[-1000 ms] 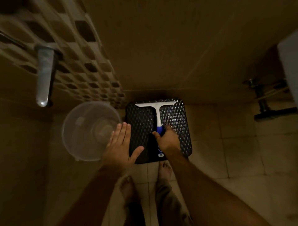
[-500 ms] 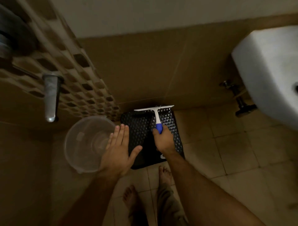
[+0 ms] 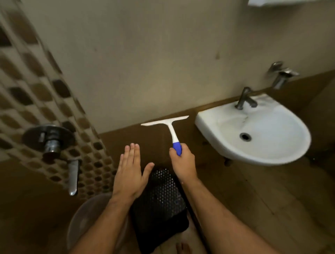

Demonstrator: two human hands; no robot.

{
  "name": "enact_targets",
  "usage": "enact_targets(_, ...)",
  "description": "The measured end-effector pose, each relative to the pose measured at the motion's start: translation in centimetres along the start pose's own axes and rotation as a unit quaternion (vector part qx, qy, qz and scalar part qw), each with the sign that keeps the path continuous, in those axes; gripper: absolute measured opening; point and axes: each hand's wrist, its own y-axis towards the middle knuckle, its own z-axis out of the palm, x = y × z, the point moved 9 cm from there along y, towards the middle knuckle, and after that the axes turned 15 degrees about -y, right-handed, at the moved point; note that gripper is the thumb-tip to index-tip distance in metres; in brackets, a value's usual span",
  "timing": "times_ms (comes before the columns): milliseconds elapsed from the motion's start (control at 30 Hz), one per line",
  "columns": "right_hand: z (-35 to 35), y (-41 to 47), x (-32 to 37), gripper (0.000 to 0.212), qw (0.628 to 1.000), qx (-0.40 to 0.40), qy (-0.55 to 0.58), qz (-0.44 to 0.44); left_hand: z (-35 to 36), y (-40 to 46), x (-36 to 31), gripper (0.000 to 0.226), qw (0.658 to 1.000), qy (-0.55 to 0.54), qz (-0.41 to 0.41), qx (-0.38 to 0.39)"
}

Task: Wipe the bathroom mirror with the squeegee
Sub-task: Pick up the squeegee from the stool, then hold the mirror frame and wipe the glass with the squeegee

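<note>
My right hand [image 3: 183, 163] grips the blue handle of a white squeegee [image 3: 168, 125], held up in the air with its blade level and pointing toward the wall. Flat and empty, my left hand [image 3: 129, 172] hovers to its left with the fingers apart. Both hands are above a black textured stool [image 3: 161, 204] on the floor. The mirror itself is not visible; only a white ledge [image 3: 290, 2] shows at the top right edge.
A white wall basin [image 3: 272, 145] with a metal tap [image 3: 244, 98] hangs at the right. A second tap [image 3: 281, 74] is on the wall above it. A shower valve [image 3: 49, 139] and spout [image 3: 73, 175] stick out at the left. A clear bucket [image 3: 87, 221] stands below.
My right hand has lifted the squeegee off the black stool and raised it. The view has tilted up from the floor to the wall and basin.
</note>
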Motion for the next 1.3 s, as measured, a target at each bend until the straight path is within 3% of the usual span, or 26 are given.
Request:
enact_targets(100,-6.3,-0.1,3.8,0.014,0.996,-0.077,0.031,-0.032,-3.3,1.8,-4.2,0.082,0.998,-0.023,0.033,-0.040)
enact_targets(400,-23.6,0.4,11.6,0.015,0.959,-0.208,0.096,-0.168,-11.9,9.8,-20.1,0.083,0.975,-0.041,0.174,-0.135)
enact_targets(600,-35.4,1.4,14.6,0.014,0.928,-0.259,0.105,-0.246,-16.8,13.4,-33.3,0.075,0.941,-0.076,0.260,-0.205)
enact_targets(733,-43.2,2.2,16.4,0.027,0.909,-0.298,0.118,-0.265,-21.7,15.0,-41.1,0.066,0.910,-0.124,0.295,-0.265)
enact_targets(933,-52.1,4.3,19.1,0.044,0.908,-0.306,0.135,-0.254,-28.3,18.8,-49.4,0.060,0.869,-0.126,0.350,-0.327)
enact_targets(1167,-57.4,9.4,22.4,0.035,0.891,-0.299,0.180,-0.291,-33.6,24.1,-56.2,0.056,0.844,-0.088,0.390,-0.357)
enact_targets(1300,-59.8,11.7,25.5,0.030,0.883,-0.253,0.230,-0.323,-36.8,27.2,-58.1,0.056,0.831,-0.118,0.380,-0.389)
